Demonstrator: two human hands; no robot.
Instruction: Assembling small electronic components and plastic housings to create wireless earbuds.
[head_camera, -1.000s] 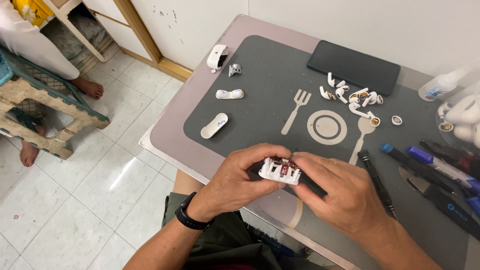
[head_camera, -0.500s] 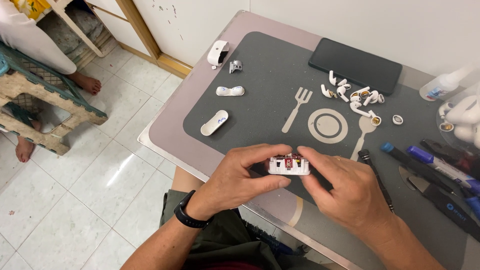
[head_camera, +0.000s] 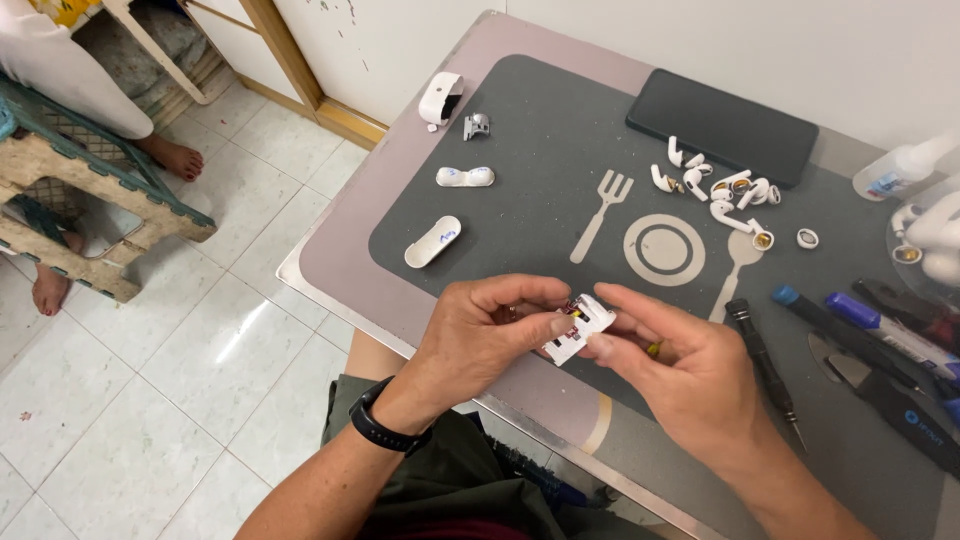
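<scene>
I hold a small white plastic part (head_camera: 578, 326) between both hands, above the near edge of the dark grey mat (head_camera: 540, 150). My left hand (head_camera: 480, 335) pinches it from the left, thumb and fingertips pressed against its side; my right hand (head_camera: 680, 370) closes on it from the right, fingertips touching its far end. The part is tilted, and a bit of red and metal shows at its upper end. A black band (head_camera: 385, 425) sits on my left wrist.

On the mat lie two white oblong shells (head_camera: 433, 241), one beyond the other, well apart from my hands. A heap of white earbud pieces (head_camera: 715, 190) lies near a black phone (head_camera: 722, 126). A black screwdriver (head_camera: 765, 370) lies just beside my right hand, with pens (head_camera: 880, 330) further right.
</scene>
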